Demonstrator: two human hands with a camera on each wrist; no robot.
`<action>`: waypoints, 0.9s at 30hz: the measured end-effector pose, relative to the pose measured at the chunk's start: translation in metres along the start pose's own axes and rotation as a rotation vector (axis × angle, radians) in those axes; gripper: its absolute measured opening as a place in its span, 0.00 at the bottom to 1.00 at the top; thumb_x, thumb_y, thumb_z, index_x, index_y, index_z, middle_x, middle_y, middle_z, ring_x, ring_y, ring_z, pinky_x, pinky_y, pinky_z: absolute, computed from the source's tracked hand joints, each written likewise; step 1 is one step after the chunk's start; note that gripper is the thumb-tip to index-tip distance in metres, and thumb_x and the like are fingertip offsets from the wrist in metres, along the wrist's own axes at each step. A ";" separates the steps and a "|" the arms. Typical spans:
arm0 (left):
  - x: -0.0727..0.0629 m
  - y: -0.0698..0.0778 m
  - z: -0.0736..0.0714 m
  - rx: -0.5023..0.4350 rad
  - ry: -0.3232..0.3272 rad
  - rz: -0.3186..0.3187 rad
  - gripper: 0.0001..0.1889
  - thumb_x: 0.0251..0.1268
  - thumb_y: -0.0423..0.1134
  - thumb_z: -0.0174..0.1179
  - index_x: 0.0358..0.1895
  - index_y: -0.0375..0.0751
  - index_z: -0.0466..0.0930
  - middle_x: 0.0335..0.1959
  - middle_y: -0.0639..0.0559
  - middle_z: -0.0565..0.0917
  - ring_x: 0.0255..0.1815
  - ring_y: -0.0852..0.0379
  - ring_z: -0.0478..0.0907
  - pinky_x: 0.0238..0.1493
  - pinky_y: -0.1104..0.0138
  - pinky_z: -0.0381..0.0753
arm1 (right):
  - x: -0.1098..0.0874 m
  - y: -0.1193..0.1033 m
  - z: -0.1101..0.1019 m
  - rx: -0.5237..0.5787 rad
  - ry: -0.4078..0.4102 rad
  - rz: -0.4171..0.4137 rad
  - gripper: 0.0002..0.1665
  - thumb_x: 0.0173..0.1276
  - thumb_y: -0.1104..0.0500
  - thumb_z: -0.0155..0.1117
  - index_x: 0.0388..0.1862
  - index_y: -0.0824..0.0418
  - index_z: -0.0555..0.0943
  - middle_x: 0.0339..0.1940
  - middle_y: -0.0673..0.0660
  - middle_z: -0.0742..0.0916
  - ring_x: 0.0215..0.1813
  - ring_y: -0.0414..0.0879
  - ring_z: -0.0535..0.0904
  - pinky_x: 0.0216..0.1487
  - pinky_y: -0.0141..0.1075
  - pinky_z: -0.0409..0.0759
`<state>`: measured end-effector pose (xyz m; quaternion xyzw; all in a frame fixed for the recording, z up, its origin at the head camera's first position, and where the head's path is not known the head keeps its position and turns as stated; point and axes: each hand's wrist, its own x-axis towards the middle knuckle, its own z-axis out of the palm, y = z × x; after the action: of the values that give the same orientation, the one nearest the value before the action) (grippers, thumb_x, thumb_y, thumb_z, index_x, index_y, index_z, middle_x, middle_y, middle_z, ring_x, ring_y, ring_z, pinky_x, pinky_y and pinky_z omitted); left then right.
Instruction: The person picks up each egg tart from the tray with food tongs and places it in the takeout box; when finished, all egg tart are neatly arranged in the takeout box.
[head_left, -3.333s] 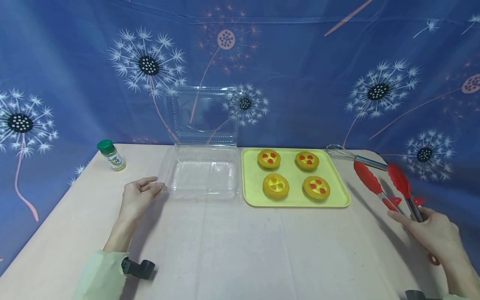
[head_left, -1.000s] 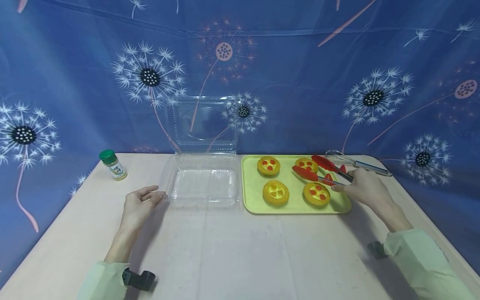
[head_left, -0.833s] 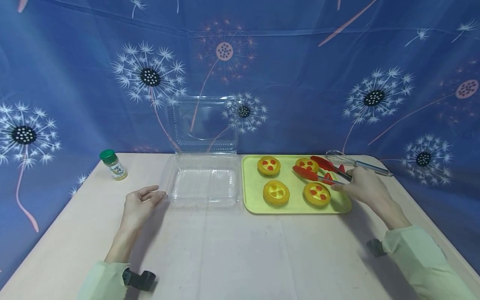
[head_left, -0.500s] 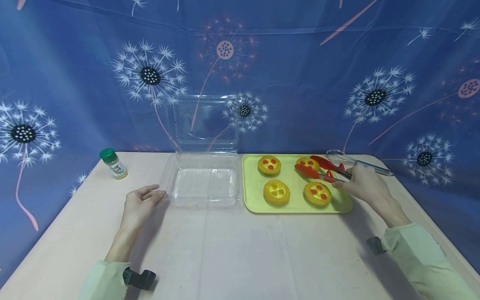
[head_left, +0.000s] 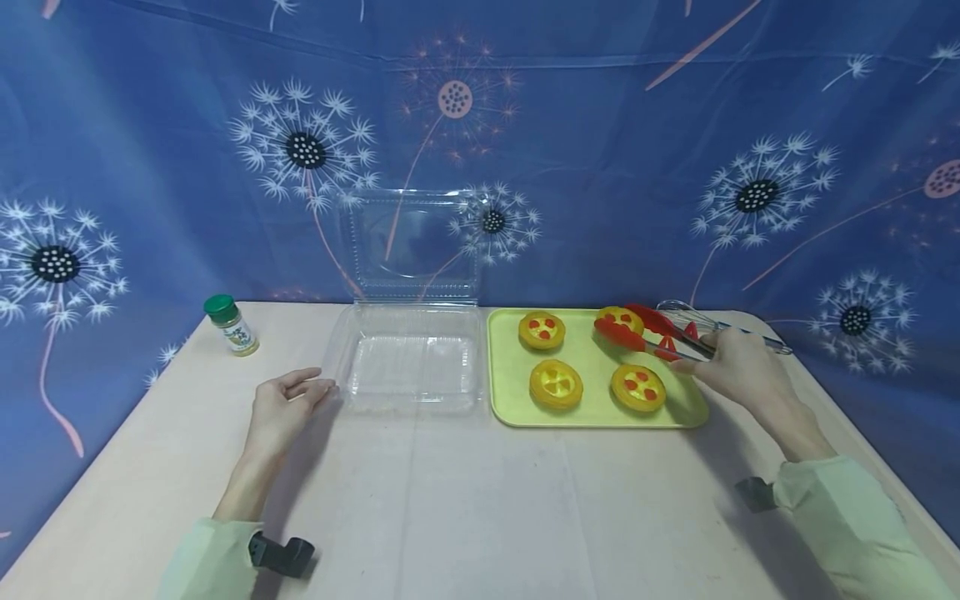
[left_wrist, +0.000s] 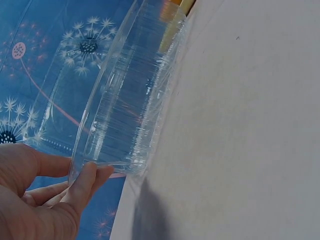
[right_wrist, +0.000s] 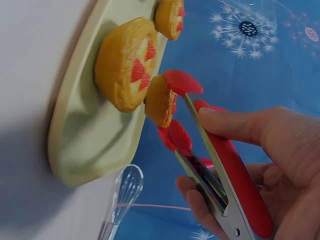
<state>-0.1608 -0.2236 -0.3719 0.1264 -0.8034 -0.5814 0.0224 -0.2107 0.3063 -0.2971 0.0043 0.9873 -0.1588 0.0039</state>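
Observation:
In the head view my right hand grips red-and-steel kitchen tongs over the yellow tray. The red heads of the tongs lie on either side of the back-right egg tart, which sits between them, slightly tilted. Three other tarts rest on the tray: a front-right one, a front-left one and a back-left one. At the left, my left hand pinches the near-left rim of a clear plastic clamshell box between thumb and fingers. Its lid stands raised behind it.
A green-capped seasoning jar stands at the back left of the table. Behind the tray's right end lies a wire whisk, partly hidden by the tongs and right hand. A blue dandelion-print cloth hangs along the back edge.
My right hand brought the tongs from the right side to the back-right tart. The tongs then narrowed around it, and tart and tongs have shifted slightly upward. The left hand keeps its place.

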 end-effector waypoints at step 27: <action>0.000 0.000 0.001 -0.051 -0.005 -0.014 0.23 0.74 0.32 0.51 0.66 0.20 0.64 0.54 0.32 0.81 0.36 0.75 0.80 0.44 0.79 0.81 | -0.030 -0.053 -0.024 0.070 0.005 -0.108 0.48 0.57 0.42 0.73 0.68 0.69 0.70 0.08 0.45 0.61 0.12 0.41 0.50 0.13 0.32 0.52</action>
<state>-0.1613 -0.2223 -0.3720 0.1302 -0.7873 -0.6023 0.0195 -0.1812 0.2632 -0.2580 -0.0486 0.9800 -0.1930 -0.0076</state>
